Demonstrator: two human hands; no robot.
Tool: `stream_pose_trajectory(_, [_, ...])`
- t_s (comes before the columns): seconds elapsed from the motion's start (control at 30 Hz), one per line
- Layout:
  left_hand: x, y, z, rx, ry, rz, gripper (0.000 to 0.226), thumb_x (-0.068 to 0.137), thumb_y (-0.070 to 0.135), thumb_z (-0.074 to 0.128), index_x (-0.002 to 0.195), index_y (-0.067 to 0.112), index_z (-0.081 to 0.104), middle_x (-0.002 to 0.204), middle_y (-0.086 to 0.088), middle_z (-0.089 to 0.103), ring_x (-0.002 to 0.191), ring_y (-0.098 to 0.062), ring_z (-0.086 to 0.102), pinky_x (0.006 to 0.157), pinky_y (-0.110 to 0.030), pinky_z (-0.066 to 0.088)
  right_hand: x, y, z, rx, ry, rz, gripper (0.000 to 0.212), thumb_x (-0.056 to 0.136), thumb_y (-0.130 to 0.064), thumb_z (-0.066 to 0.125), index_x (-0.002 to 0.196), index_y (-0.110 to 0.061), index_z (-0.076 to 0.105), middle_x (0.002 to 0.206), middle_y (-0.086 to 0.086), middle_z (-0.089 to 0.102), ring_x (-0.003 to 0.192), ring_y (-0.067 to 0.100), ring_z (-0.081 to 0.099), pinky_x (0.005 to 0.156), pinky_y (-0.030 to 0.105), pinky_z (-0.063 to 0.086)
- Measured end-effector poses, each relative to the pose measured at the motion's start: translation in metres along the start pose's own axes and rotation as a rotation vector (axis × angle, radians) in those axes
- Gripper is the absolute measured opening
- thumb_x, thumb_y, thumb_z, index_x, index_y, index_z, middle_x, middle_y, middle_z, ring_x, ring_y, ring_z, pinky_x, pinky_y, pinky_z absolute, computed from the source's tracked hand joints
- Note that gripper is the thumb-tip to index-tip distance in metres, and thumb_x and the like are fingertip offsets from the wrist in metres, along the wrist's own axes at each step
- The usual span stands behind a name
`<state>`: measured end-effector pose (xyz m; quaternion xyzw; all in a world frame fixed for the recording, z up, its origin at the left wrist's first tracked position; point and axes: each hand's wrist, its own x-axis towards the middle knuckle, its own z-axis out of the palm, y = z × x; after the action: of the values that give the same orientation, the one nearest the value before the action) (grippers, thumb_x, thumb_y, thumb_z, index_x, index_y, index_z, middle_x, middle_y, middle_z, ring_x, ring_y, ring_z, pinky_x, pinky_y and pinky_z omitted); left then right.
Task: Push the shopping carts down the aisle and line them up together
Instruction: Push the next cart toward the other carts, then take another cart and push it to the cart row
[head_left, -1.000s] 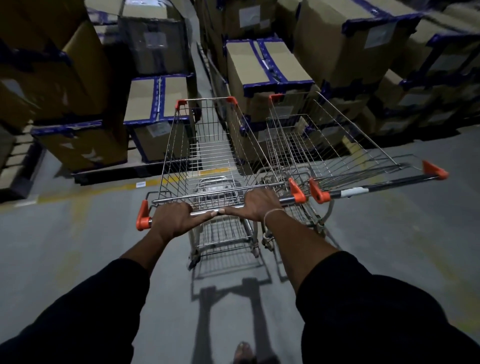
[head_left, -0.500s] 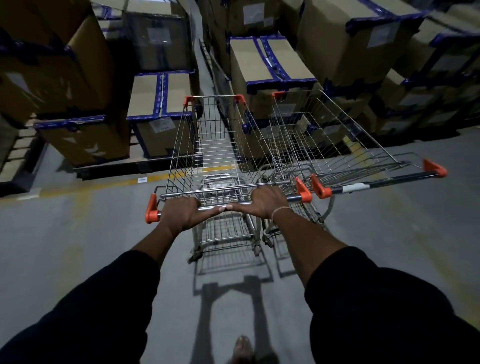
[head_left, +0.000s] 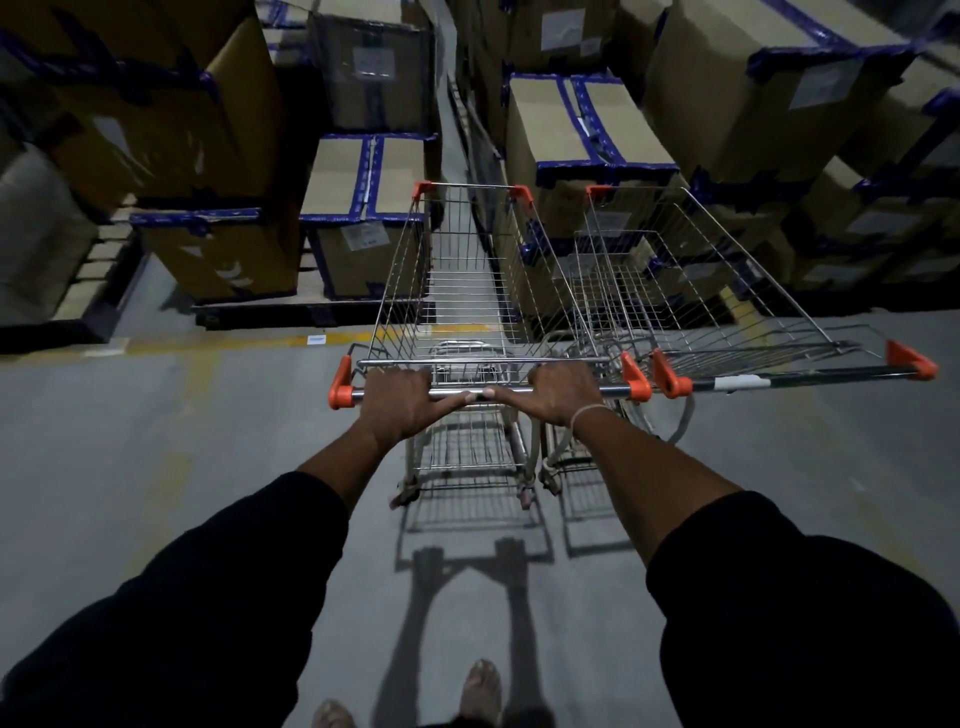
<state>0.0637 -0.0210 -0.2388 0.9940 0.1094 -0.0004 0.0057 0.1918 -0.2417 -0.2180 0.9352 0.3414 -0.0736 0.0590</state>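
Right now we have both hands on the handle bar (head_left: 540, 391) of the near shopping cart (head_left: 467, 291). Our left hand (head_left: 402, 402) wraps the bar toward its left end, fingers curled over the top, thumb stretched along the bar toward the middle. Our right hand (head_left: 561, 389) grips the bar toward its right end the same way, thumb pointing inward; the two thumbs nearly meet at mid-bar. A thin pale band (head_left: 589, 413) sits on the right wrist. Both sleeves are dark and pushed up the forearms.

The cart stands on the grey concrete floor (head_left: 156, 467), basket pointing at a narrow gap between stacked cardboard boxes (head_left: 363, 218) with blue tape. A second cart (head_left: 727, 301) sits just beside it on the right, angled outward; its orange handle cap (head_left: 670, 374) is just beside our cart's right cap (head_left: 635, 376), touching or not we cannot tell. A faded yellow line (head_left: 234, 345) runs across the floor ahead of the carts. Our cart's shadow falls back toward our feet (head_left: 480, 686) at the bottom edge.
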Motion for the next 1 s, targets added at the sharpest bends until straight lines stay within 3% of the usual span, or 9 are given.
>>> stream_pose_trajectory(0.1, [-0.008, -0.005, 0.006, -0.077, 0.061, -0.002, 0.085, 0.087, 0.089, 0.017, 0.086, 0.017, 0.063, 0.085, -0.008, 0.070, 0.081, -0.028, 0.064, 0.079, -0.043, 0.052, -0.001, -0.004, 0.005, 0.017, 0.077, 0.011, 0.108, 0.071, -0.108, 0.002, 0.069, -0.019, 0.063, 0.077, 0.006, 0.069, 0.077, 0.025, 0.065, 0.090, 0.043, 0.051])
stream_pose_trajectory(0.17, [-0.019, -0.011, 0.008, -0.161, 0.145, 0.007, 0.079, 0.092, 0.082, 0.025, 0.103, 0.015, 0.066, 0.101, -0.011, 0.069, 0.095, -0.031, 0.062, 0.086, -0.046, 0.049, -0.002, -0.011, 0.007, 0.091, 0.101, 0.010, 0.110, 0.074, -0.107, 0.011, 0.097, -0.019, 0.072, 0.108, 0.009, 0.070, 0.106, 0.030, 0.064, 0.102, 0.050, 0.045])
stream_pose_trajectory(0.23, [-0.032, -0.021, 0.007, -0.177, 0.232, 0.028, 0.075, 0.097, 0.075, 0.033, 0.121, 0.012, 0.064, 0.118, -0.012, 0.066, 0.112, -0.033, 0.059, 0.101, -0.048, 0.042, -0.004, -0.022, 0.005, 0.180, 0.098, 0.008, 0.106, 0.078, -0.105, 0.024, 0.125, -0.021, 0.068, 0.131, 0.010, 0.063, 0.127, 0.034, 0.055, 0.110, 0.053, 0.039])
stream_pose_trajectory(0.33, [-0.053, -0.043, 0.003, -0.159, 0.241, -0.008, 0.079, 0.099, 0.072, 0.035, 0.146, 0.010, 0.051, 0.148, -0.017, 0.051, 0.140, -0.038, 0.042, 0.119, -0.056, 0.029, -0.010, -0.047, -0.006, 0.239, 0.108, -0.018, 0.103, 0.081, -0.100, 0.037, 0.148, -0.024, 0.055, 0.146, 0.012, 0.053, 0.138, 0.035, 0.047, 0.114, 0.053, 0.035])
stream_pose_trajectory(0.43, [-0.077, -0.072, -0.002, -0.185, 0.181, -0.085, 0.085, 0.099, 0.073, 0.030, 0.159, 0.013, 0.036, 0.164, -0.017, 0.032, 0.154, -0.039, 0.023, 0.124, -0.059, 0.021, -0.013, -0.080, -0.017, 0.285, 0.122, -0.061, 0.110, 0.078, -0.101, 0.035, 0.157, -0.024, 0.047, 0.154, 0.010, 0.047, 0.145, 0.034, 0.041, 0.123, 0.054, 0.028])
stream_pose_trajectory(0.63, [-0.141, -0.144, -0.018, -0.199, 0.137, -0.206, 0.089, 0.096, 0.076, 0.018, 0.164, 0.018, 0.022, 0.173, -0.013, 0.009, 0.160, -0.033, 0.003, 0.128, -0.055, 0.008, -0.009, -0.165, -0.030, 0.359, 0.125, -0.160, 0.131, 0.065, -0.110, 0.017, 0.163, -0.026, 0.039, 0.171, 0.011, 0.032, 0.159, 0.030, 0.024, 0.130, 0.057, 0.012])
stream_pose_trajectory(0.8, [-0.204, -0.219, -0.030, -0.212, 0.175, -0.293, 0.090, 0.096, 0.074, 0.020, 0.164, 0.017, 0.022, 0.173, -0.014, 0.007, 0.160, -0.035, 0.002, 0.128, -0.055, 0.007, -0.011, -0.252, -0.047, 0.375, 0.133, -0.294, 0.113, 0.081, -0.098, 0.038, 0.169, -0.029, 0.024, 0.177, 0.008, 0.016, 0.164, 0.026, 0.007, 0.132, 0.055, -0.003])
stream_pose_trajectory(1.0, [-0.295, -0.324, -0.039, -0.191, 0.185, -0.438, 0.092, 0.094, 0.075, 0.015, 0.166, 0.017, 0.014, 0.173, -0.014, 0.000, 0.160, -0.033, -0.005, 0.128, -0.052, 0.003, -0.007, -0.371, -0.061, 0.356, 0.131, -0.464, 0.114, 0.081, -0.101, 0.026, 0.171, -0.032, 0.013, 0.179, 0.003, 0.002, 0.165, 0.022, -0.007, 0.131, 0.055, -0.011])
